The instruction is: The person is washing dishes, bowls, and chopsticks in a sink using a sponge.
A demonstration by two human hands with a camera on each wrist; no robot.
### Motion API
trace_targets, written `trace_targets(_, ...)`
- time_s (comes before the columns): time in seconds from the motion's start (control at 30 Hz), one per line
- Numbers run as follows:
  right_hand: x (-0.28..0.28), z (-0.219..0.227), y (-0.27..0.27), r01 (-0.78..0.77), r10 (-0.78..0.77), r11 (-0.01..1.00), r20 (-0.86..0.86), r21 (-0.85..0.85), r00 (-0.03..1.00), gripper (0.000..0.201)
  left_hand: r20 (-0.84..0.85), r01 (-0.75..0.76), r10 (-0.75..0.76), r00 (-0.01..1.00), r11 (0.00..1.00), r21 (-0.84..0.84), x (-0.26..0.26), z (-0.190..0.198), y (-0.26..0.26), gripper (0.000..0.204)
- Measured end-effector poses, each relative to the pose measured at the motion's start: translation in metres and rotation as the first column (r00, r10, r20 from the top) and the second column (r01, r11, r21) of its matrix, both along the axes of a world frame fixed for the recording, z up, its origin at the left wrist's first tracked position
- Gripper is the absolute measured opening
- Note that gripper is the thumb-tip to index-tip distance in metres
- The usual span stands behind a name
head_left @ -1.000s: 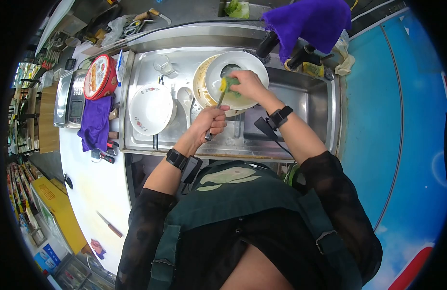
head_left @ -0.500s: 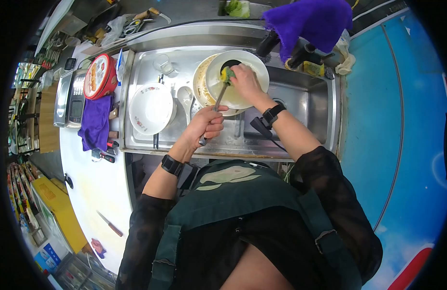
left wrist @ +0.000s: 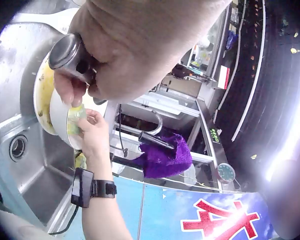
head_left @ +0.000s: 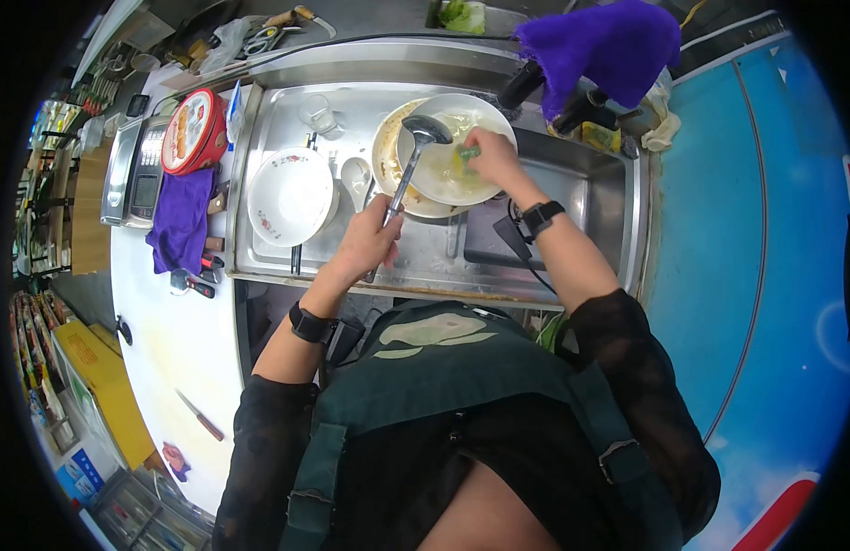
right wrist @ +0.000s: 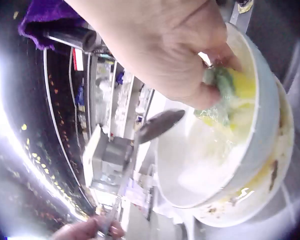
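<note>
Sponge (head_left: 464, 160) now off ladle (head_left: 425, 133), inside white bowl (head_left: 434, 177)

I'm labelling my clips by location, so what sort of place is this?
Most likely a kitchen, perhaps a commercial one: there's a steel sink, a ladle in the left hand, and a knife on the white counter.

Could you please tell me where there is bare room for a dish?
Bare: white counter between the black-handled tool and knife; basin floor right of the bowl under the right hand. Crowded: the drainboard, with floral bowl and spoon.
</note>
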State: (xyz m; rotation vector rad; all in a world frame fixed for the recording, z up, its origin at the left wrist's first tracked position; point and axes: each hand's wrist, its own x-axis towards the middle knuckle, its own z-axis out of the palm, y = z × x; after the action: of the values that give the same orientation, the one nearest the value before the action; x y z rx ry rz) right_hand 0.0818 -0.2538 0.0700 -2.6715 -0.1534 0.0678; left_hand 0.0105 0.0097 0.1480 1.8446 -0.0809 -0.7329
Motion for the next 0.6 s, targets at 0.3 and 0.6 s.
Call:
trace_targets(0.3,-0.04,0.097,0.049,-0.459,0.332,0.855,0.426,0.242,0.842,0.024,-0.086,0.042,-0.048,0.995,0.997,-0.065,0.001,0.025,-0.014,0.021)
trace_targets(0.6,-0.015,0.066,0.043,-0.398,0.341,0.917,0.457,0.031,0.821,0.01,-0.186,0.011,-0.041,0.982,0.987,-0.157,0.002,0.033,-0.018,0.019)
